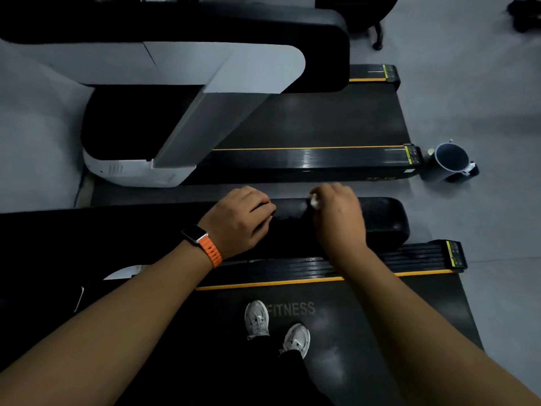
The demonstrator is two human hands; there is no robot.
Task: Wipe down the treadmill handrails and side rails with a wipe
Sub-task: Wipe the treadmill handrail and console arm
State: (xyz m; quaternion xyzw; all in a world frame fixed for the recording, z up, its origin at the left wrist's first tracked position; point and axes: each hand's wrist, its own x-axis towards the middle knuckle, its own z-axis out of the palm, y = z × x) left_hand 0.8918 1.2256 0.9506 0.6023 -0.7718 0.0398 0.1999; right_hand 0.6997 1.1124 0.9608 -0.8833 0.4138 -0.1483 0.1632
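The person stands on the treadmill's belt (366, 317), turned side-on to the black padded handrail (383, 218), so both arms reach it without leaning. The right hand (339, 215) is closed round a small crumpled white wipe (314, 201), pressing it against the top of the handrail near the far edge; only a corner of the wipe peeks out past the knuckles. I'd judge the wipe is bunched up so the palm can bear down on it.

The left hand (243, 218), with an orange-strapped watch (202, 240) at the wrist, sits just beside it on the same handrail with fingers curled onto the padding, likely as a brace. Below the handrail runs the ribbed side rail (415, 254), edged by an orange line.

The belt reads "FITNESS" (292, 309) by the 2 pale shoes (257, 319). Small yellow-green labels at the rail ends are too small to read. A dark bin (450, 161) stands on the floor at the end of the neighbouring treadmill (307, 124).
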